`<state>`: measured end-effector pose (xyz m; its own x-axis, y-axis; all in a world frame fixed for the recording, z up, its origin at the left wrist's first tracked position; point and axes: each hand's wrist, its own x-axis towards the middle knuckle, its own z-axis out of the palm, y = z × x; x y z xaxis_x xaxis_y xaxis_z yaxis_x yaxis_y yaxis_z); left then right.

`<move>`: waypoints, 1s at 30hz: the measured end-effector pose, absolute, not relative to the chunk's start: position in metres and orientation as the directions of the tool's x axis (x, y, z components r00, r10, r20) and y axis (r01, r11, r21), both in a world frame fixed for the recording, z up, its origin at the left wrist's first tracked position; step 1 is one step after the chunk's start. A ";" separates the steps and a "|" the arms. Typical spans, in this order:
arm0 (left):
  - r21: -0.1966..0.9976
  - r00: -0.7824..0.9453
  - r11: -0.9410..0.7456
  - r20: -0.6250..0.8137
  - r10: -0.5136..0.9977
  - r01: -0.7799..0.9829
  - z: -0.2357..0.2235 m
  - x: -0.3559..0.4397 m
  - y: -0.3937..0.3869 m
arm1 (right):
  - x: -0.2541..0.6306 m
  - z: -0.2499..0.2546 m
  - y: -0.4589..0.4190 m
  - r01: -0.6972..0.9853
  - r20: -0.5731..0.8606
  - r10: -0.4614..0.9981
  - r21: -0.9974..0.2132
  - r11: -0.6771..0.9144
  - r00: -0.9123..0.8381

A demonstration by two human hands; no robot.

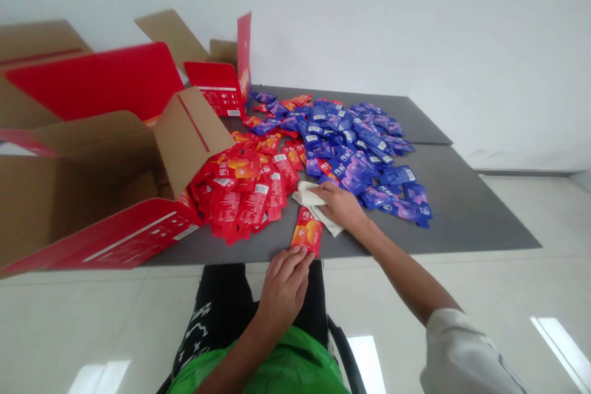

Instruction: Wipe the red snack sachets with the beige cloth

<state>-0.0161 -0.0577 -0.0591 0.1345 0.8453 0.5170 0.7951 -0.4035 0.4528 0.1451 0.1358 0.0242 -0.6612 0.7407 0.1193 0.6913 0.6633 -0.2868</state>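
Observation:
A single red-orange packet (307, 233) with fruit printed on it lies near the front edge of the table. The fingers of my left hand (285, 280) press together on its lower end and hold it there. In my right hand (340, 204) is a folded white cloth (305, 194), bunched under the fingers. The cloth reaches down over the packet's upper right side. Just left of the packet spreads a pile of red packets (252, 197). Behind and to the right of my right hand lies a heap of blue-purple packets (353, 160).
An open red cardboard box (138, 237) stands at the left, one flap leaning toward the red pile. Another open red box (217, 89) is behind it. The grey table (466, 215) stands against a white wall (415, 18), and its front edge is close to my lap.

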 end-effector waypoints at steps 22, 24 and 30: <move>0.474 0.124 -0.384 0.492 0.862 0.792 -0.058 -0.015 -0.060 | 0.153 0.032 0.073 0.534 0.156 0.641 -0.426 0.730 -0.751; 0.478 0.112 -0.373 0.489 0.865 0.795 -0.059 -0.016 -0.060 | 0.154 0.025 0.055 0.494 0.110 0.604 -0.470 0.731 -0.789; 0.466 0.158 -0.422 0.505 0.849 0.778 -0.060 -0.018 -0.059 | 0.141 0.014 0.113 0.657 0.090 0.721 -0.347 0.669 -0.687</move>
<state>-0.0179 -0.0585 -0.0598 0.1585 0.8485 0.5048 0.7777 -0.4223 0.4657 0.1409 0.1126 0.0141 -0.6866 0.7214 0.0901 0.6573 0.6689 -0.3471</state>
